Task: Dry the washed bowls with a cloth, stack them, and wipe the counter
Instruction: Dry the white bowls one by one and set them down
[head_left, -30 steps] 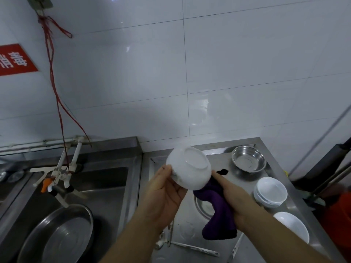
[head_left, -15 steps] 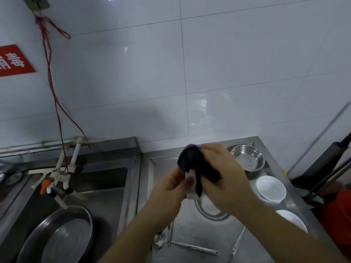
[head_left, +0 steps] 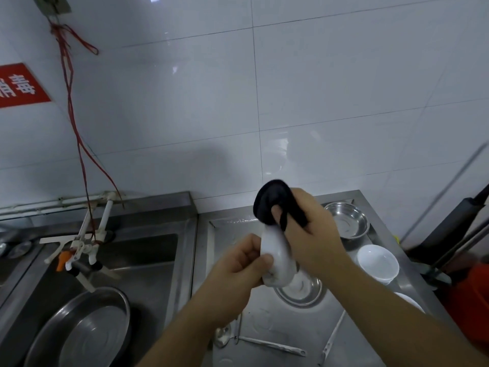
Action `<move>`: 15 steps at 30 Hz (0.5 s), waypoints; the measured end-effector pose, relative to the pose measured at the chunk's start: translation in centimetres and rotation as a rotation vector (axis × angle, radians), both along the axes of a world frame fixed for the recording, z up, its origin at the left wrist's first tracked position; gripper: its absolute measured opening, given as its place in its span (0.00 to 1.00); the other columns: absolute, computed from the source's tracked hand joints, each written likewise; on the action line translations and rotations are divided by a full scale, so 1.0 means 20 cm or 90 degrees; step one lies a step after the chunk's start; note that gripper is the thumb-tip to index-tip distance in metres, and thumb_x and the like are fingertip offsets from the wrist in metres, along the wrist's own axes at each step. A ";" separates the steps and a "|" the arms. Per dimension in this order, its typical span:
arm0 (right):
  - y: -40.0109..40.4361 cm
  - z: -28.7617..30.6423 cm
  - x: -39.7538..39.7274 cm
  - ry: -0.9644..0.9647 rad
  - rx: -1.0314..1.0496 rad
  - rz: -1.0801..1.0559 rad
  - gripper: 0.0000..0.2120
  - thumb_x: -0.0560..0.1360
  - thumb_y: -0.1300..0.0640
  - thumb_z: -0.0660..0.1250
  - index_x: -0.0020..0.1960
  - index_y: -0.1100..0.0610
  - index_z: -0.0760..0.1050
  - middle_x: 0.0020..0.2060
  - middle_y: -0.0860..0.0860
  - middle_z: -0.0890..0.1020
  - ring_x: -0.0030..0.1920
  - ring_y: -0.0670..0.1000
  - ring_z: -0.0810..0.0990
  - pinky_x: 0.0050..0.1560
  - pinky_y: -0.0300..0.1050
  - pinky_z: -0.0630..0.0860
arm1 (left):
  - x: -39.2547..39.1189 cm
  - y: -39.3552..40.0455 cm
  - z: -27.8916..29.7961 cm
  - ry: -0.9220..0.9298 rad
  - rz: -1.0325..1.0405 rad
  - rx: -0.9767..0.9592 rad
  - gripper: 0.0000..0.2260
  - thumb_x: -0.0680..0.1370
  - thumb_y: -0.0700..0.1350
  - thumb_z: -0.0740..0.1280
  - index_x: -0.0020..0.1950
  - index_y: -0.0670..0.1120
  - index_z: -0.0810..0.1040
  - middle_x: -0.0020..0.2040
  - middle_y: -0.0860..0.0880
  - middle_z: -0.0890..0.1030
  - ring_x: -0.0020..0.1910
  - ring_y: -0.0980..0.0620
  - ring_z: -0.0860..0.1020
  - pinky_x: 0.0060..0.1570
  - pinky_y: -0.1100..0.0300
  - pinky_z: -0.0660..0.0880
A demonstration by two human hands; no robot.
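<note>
1. now that your right hand (head_left: pixel 312 234) has wrapped the cloth (head_left: pixel 275 202) over the bowl (head_left: pixel 277 260), drying is underway.
2. your left hand (head_left: pixel 238 271) pinches the bowl's rim above the counter (head_left: pixel 264 321).

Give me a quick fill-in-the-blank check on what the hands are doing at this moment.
1. The left hand grips a white ____ held on edge.
2. The right hand presses a dark ____ over the top of it.
3. On the counter to the right, white bowls sit in a ____.
4. The big steel basin lies in the ____.

Missing words: bowl; cloth; stack; sink
</note>
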State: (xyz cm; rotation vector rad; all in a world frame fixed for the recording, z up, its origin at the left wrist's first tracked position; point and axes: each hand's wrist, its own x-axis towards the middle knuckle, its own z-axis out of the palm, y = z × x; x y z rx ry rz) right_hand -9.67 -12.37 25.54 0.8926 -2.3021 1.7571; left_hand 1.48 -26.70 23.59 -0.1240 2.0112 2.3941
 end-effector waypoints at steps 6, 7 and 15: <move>0.01 -0.02 -0.07 -0.415 -0.193 -0.042 0.07 0.80 0.45 0.69 0.50 0.46 0.83 0.44 0.48 0.87 0.46 0.53 0.86 0.50 0.58 0.84 | 0.02 -0.01 0.03 0.044 -0.014 -0.052 0.06 0.81 0.46 0.69 0.56 0.47 0.81 0.52 0.44 0.85 0.54 0.44 0.84 0.58 0.49 0.82; 0.01 -0.03 -0.06 -0.503 -0.243 -0.042 0.06 0.81 0.46 0.70 0.51 0.45 0.85 0.47 0.49 0.89 0.47 0.55 0.88 0.49 0.57 0.86 | 0.02 -0.01 0.03 0.047 -0.010 -0.051 0.05 0.81 0.48 0.69 0.54 0.50 0.82 0.52 0.45 0.85 0.54 0.45 0.84 0.58 0.50 0.82; -0.04 -0.09 0.02 -0.872 -0.427 -0.060 0.22 0.85 0.42 0.63 0.66 0.58 0.82 0.56 0.59 0.88 0.55 0.62 0.88 0.47 0.56 0.85 | 0.00 0.03 0.01 0.075 0.081 -0.001 0.09 0.81 0.51 0.69 0.60 0.52 0.82 0.60 0.44 0.84 0.63 0.42 0.82 0.62 0.49 0.80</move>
